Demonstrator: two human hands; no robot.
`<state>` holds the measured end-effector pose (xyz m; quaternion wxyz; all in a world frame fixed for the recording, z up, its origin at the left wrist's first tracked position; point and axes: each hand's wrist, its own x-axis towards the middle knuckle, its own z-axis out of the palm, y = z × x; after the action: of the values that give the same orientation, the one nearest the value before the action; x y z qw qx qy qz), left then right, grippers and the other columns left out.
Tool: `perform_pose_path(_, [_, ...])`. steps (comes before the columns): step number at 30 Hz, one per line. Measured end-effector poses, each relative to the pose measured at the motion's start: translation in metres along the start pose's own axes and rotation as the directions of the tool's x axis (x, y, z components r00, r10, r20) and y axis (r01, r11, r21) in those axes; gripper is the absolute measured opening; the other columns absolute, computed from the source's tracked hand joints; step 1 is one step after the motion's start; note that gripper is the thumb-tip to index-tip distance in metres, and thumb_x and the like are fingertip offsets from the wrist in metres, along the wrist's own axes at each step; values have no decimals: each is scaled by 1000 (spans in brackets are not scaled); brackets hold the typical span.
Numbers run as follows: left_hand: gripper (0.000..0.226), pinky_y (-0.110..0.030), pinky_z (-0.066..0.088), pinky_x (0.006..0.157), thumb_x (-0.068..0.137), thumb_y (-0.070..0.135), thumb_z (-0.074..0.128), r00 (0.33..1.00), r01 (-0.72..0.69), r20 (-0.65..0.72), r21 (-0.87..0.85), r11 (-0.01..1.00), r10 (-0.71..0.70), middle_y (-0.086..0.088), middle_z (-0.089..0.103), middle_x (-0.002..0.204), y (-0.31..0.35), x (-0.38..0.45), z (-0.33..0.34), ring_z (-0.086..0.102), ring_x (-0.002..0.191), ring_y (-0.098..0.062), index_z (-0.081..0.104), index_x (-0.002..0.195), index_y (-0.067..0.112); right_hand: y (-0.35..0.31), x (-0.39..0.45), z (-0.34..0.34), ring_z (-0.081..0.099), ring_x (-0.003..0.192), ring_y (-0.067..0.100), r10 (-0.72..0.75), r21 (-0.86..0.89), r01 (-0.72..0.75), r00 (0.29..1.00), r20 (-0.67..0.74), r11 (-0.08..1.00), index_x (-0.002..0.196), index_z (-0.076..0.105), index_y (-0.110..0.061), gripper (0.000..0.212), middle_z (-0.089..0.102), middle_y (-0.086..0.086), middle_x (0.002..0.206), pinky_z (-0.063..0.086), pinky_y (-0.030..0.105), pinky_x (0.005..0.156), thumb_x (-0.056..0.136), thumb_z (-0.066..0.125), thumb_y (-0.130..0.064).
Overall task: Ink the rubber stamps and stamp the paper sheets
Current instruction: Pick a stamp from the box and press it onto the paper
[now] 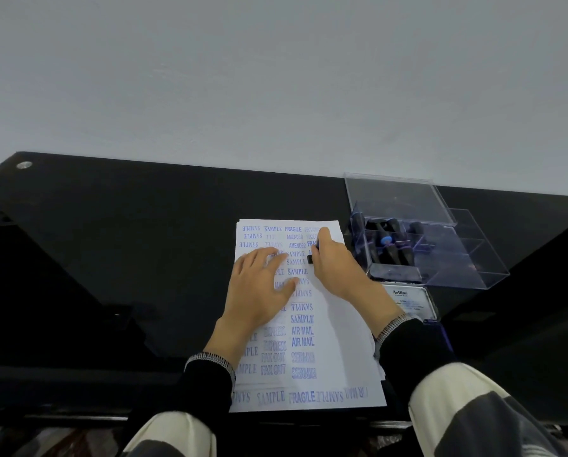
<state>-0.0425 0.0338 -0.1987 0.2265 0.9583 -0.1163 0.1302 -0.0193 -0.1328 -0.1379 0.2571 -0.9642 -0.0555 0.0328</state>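
Small black rubber stamp (311, 255) pressed on white paper sheet (335, 341) covered in blue imprints, at sheet's 1 o'clock; right hand (337, 263) grips it. Left hand (259, 285) flat, fingers straight, on sheet centre. Clear plastic stamp box (440, 255) at 2 o'clock; ink pad tin (411, 300) just below.

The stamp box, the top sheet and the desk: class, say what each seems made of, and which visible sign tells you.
Stamp box: clear, glossy rigid plastic, probably acrylic; the stamps show through its walls. Top sheet: matt white paper; thin, flat, carrying blue ink prints. Desk: smooth black surface with a slight sheen; whether laminate, painted wood or glass cannot be told.
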Motion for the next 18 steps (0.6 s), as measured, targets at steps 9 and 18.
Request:
perform_pose_path(9, [58, -35, 23, 112, 88, 60, 45, 1000, 3, -20, -19, 1000, -3, 5, 51, 139, 3, -2, -1, 43, 130, -16, 55, 133, 25, -2, 6, -5, 44, 56, 15, 7, -14, -6, 999, 37, 1000, 96, 32, -14, 9, 47, 1, 71, 31, 27, 47, 102, 36, -19])
perform_pose_path(18, [55, -34, 21, 114, 90, 55, 52, 1000, 4, -17, -19, 1000, -4, 5, 49, 140, 4, -3, -2, 41, 132, -15, 54, 135, 24, -4, 3, -3, 44, 56, 13, 16, -23, -15, 1000, 8, 1000, 98, 31, -16, 7, 50, 1, 73, 30, 25, 46, 102, 36, -20])
